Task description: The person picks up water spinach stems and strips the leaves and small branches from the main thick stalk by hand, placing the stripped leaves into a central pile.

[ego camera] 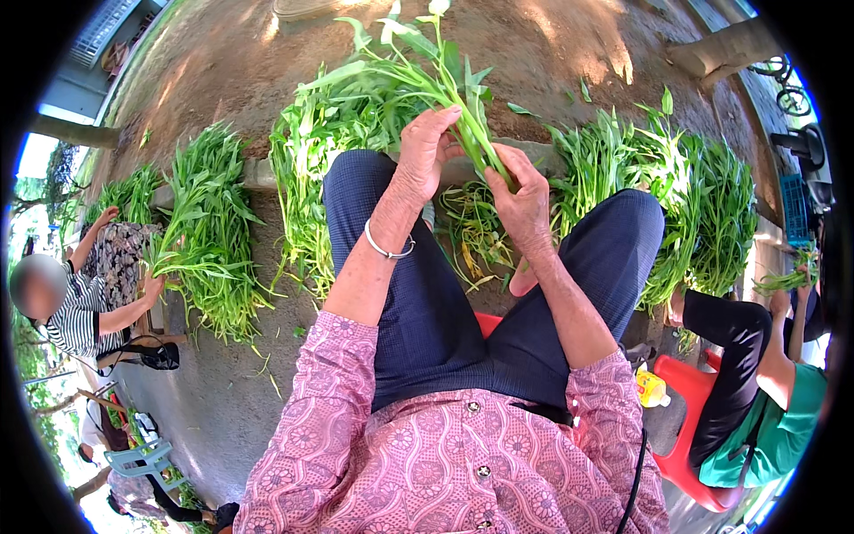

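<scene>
A small bunch of leafy green stems, which look like water spinach (460, 110), is held up over my knees with its leaves pointing away from me. My right hand (524, 193) grips the lower stem ends between thumb and fingers. My left hand (430, 150), with a silver bangle (381, 247) on its wrist, pinches the stems higher up; some of its fingertips are partly hidden. Beyond my left knee lies a large heap of the same greens (303, 167). Discarded leaves and stems, some yellow (475, 260), lie on the ground between my legs.
More greens (714, 207) are heaped past my right knee, and another pile (217, 233) lies further left. A person (127, 287) sits at left holding greens; another person (767, 414) sits at right on a red plastic chair (687, 400). A yellow-labelled bottle (650, 388) stands near that chair.
</scene>
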The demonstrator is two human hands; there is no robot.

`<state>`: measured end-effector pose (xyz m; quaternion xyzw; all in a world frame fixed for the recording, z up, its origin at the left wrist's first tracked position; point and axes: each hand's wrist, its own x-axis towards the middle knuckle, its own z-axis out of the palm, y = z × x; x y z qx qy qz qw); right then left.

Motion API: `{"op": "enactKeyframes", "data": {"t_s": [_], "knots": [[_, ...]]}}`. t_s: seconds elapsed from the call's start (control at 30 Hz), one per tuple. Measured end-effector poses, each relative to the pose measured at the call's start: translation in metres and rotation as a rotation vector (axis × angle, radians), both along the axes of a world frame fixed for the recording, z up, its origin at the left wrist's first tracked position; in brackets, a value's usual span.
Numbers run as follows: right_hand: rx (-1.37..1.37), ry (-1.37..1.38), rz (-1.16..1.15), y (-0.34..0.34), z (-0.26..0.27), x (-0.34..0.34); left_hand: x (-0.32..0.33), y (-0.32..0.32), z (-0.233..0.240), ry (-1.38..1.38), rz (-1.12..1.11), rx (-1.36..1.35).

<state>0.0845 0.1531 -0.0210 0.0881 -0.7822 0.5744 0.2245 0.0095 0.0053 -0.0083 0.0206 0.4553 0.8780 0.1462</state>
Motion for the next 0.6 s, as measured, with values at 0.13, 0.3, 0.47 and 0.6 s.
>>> {"op": "enactKeyframes", "data": {"t_s": [0.13,0.3,0.47,0.6], "knots": [[-0.010,-0.058,-0.011,-0.007,0.000,0.005,0.001,0.004,0.000,-0.015,0.047,-0.100],[-0.057,-0.113,-0.002,-0.009,-0.009,0.004,0.000,0.001,-0.005,-0.044,0.040,-0.051],[-0.070,-0.149,0.035,-0.008,-0.014,0.002,-0.006,-0.004,-0.007,-0.089,-0.049,0.064],[-0.043,-0.140,0.059,-0.009,-0.011,0.002,-0.008,-0.006,-0.010,-0.154,-0.026,0.134]]}}
